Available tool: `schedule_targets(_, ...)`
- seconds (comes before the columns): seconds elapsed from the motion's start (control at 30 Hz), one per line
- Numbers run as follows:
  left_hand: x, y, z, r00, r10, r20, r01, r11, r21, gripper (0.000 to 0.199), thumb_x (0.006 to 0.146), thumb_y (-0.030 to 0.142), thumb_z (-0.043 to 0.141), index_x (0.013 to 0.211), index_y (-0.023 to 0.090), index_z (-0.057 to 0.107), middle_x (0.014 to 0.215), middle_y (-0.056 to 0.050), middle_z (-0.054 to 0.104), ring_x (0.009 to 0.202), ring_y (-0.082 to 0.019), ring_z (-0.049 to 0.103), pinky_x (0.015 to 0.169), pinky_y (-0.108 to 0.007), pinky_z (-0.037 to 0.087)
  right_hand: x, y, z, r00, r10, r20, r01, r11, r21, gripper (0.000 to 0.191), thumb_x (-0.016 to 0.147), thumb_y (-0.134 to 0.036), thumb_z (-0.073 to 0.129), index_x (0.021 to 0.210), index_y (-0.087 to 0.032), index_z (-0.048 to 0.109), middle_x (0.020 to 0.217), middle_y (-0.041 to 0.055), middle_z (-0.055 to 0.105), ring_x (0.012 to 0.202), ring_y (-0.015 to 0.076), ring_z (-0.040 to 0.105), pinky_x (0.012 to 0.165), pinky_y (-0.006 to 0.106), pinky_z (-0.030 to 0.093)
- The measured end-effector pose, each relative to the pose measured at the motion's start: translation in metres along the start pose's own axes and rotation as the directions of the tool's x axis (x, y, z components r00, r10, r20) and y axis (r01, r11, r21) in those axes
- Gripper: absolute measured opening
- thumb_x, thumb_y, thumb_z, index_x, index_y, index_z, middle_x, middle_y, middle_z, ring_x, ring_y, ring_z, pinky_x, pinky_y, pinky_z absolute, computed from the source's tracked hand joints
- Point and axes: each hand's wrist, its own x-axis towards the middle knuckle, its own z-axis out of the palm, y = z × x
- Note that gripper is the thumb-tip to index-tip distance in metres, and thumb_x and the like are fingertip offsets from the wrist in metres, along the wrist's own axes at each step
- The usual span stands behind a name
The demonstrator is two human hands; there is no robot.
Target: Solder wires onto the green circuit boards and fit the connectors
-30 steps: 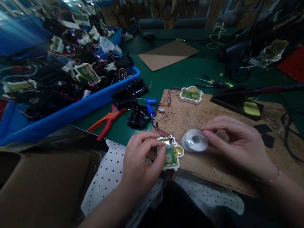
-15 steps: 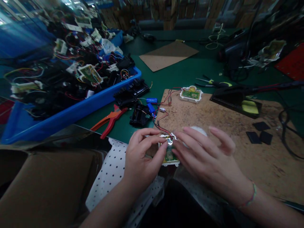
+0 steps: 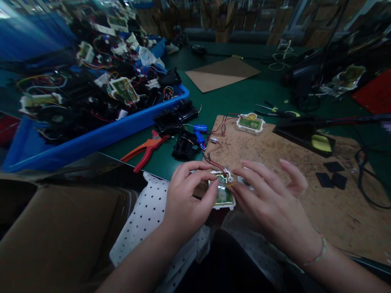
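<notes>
A green circuit board in a white frame (image 3: 224,196) lies at the near edge of the brown work board, with red and black wires running from its top. My left hand (image 3: 191,195) is closed at the frame's left side, thumb and fingertips on its edge. My right hand (image 3: 269,199) is at the right side, thumb and index finger pinched on a thin yellowish strip (image 3: 231,184) over the circuit board, its other fingers raised. Behind my right hand a round, pale object (image 3: 246,181) is partly hidden.
A blue tray (image 3: 100,136) heaped with black parts and wires stands left. Red-orange pliers (image 3: 146,149), black housings (image 3: 185,144) and blue cylinders (image 3: 200,128) lie beside it. A second framed circuit board (image 3: 250,123), a soldering stand (image 3: 305,136) and black squares (image 3: 339,180) lie right.
The view has shifted slightly. My right fingertips have moved a little away from the circuit board's middle, and the yellowish strip now shows at them. My left hand stays at the frame.
</notes>
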Motion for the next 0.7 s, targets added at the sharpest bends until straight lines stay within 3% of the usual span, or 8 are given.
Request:
schedule_targets(0.23, 0.002, 0.001, 0.002, 1.0, 0.021, -0.001, -0.022, 1.0, -0.008, 0.009, 0.083, 0.014, 0.073, 0.089, 0.021, 0.073, 0.105, -0.005, 0.067, 0.101, -0.019, 0.064, 0.093, -0.039, 0.051, -0.006, -0.002, -0.007, 0.994, -0.107, -0.025, 0.108, 0.993, 0.051, 0.024, 0.1, -0.015, 0.048, 0.111, -0.021, 0.069, 0.133, 0.0037, 0.068, 0.133, 0.0195, 0.053, 0.125, 0.046, 0.008)
schedule_targets(0.43, 0.016, 0.005, 0.005, 0.986, 0.128, 0.102, -0.126, 0.992, -0.024, 0.008, 0.087, 0.018, 0.07, 0.091, 0.022, 0.075, 0.115, -0.007, 0.065, 0.113, -0.022, 0.06, 0.096, -0.04, 0.049, -0.015, 0.003, -0.008, 0.995, -0.095, -0.01, 0.095, 0.975, 0.203, 0.028, 0.096, -0.023, 0.061, 0.124, -0.027, 0.066, 0.133, -0.0003, 0.068, 0.129, 0.0185, 0.054, 0.122, 0.046, 0.016)
schedule_targets(0.57, 0.036, 0.009, 0.001, 0.922, 0.256, 0.291, -0.243, 0.967, -0.081, 0.008, 0.088, 0.018, 0.068, 0.091, 0.022, 0.074, 0.12, -0.006, 0.065, 0.115, -0.021, 0.059, 0.103, -0.039, 0.045, -0.023, 0.016, -0.017, 0.997, -0.052, -0.065, 0.065, 0.974, 0.217, 0.027, 0.093, -0.022, 0.066, 0.118, -0.03, 0.07, 0.124, -0.0002, 0.072, 0.121, 0.0199, 0.059, 0.116, 0.047, 0.026)
schedule_targets(0.7, 0.06, 0.012, -0.006, 0.83, 0.198, 0.522, -0.128, 0.977, -0.168, 0.006, 0.087, 0.017, 0.069, 0.087, 0.022, 0.073, 0.116, -0.003, 0.068, 0.115, -0.019, 0.061, 0.104, -0.037, 0.044, -0.032, 0.024, -0.024, 0.996, -0.006, -0.09, 0.023, 0.982, 0.188, 0.03, 0.09, -0.021, 0.069, 0.118, -0.032, 0.07, 0.121, 0.0001, 0.073, 0.117, 0.0205, 0.061, 0.112, 0.047, 0.029)
